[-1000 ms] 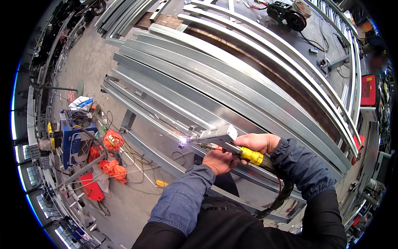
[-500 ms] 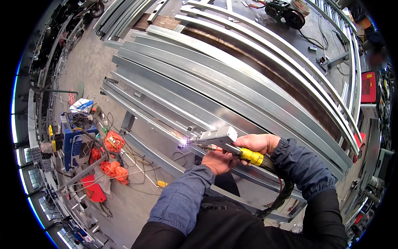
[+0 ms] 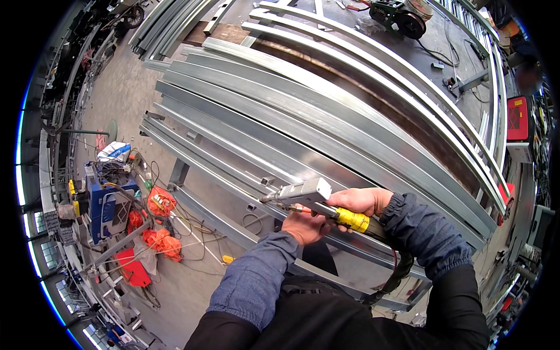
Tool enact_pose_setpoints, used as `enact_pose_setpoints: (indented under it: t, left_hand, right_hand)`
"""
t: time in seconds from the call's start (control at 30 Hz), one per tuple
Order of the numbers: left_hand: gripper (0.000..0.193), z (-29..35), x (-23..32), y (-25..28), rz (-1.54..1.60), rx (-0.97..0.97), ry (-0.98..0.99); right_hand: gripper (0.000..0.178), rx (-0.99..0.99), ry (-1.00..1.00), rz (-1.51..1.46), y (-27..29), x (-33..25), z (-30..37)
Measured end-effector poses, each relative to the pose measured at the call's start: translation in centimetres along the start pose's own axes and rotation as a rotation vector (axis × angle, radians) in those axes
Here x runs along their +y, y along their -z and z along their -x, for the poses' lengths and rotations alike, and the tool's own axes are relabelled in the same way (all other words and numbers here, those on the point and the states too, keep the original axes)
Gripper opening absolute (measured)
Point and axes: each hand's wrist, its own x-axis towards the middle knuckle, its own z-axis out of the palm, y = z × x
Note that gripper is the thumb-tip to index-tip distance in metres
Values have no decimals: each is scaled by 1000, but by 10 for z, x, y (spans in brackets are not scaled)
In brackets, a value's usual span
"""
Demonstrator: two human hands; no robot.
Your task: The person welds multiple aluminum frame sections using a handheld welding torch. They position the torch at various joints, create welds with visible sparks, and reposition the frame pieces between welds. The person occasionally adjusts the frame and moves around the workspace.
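A grey welding gun (image 3: 304, 191) with yellow tape round its rear grip lies across both my hands. My right hand (image 3: 364, 201) is closed round the gun's back part, just above the yellow tape. Below its front part, my left hand (image 3: 304, 228) is closed on the gun near the thin wire guide; some of its fingers are hidden. The gun's tip meets a long galvanized steel tube (image 3: 207, 164) at the near side of the stack. No spark shows at the tip. A short square tube piece (image 3: 268, 181) sits just beyond it.
Long steel profiles (image 3: 280, 128) fill the rack ahead. On the floor to the left are a blue machine (image 3: 109, 211), orange plastic bags (image 3: 161, 242), a red sheet (image 3: 133, 268) and loose cables. A black hose (image 3: 402, 271) hangs below my right forearm. A red machine (image 3: 518, 119) stands far right.
The bright violet-white spark at the gun's tip has gone out. Both hands keep their hold on the gun, almost in the same place; the whole view has shifted slightly.
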Motion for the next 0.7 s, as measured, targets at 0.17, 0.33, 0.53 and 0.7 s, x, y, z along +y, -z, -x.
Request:
enact_pose_setpoints:
  t: [0.17,0.33,0.53,0.7]
  left_hand:
    - [29,2,0,-2,27,66,-11]
    - [28,3,-2,-8,38,106,-17]
    - [27,1,-3,-11,31,92,-17]
    - [27,0,-5,-16,76,76,2]
  right_hand:
    - [46,-8,10,4,-1,-1,1]
    - [45,-9,7,4,-3,-2,2]
    - [44,4,16,15,-5,-3,3]
    - [43,-16,36,25,-6,-2,2]
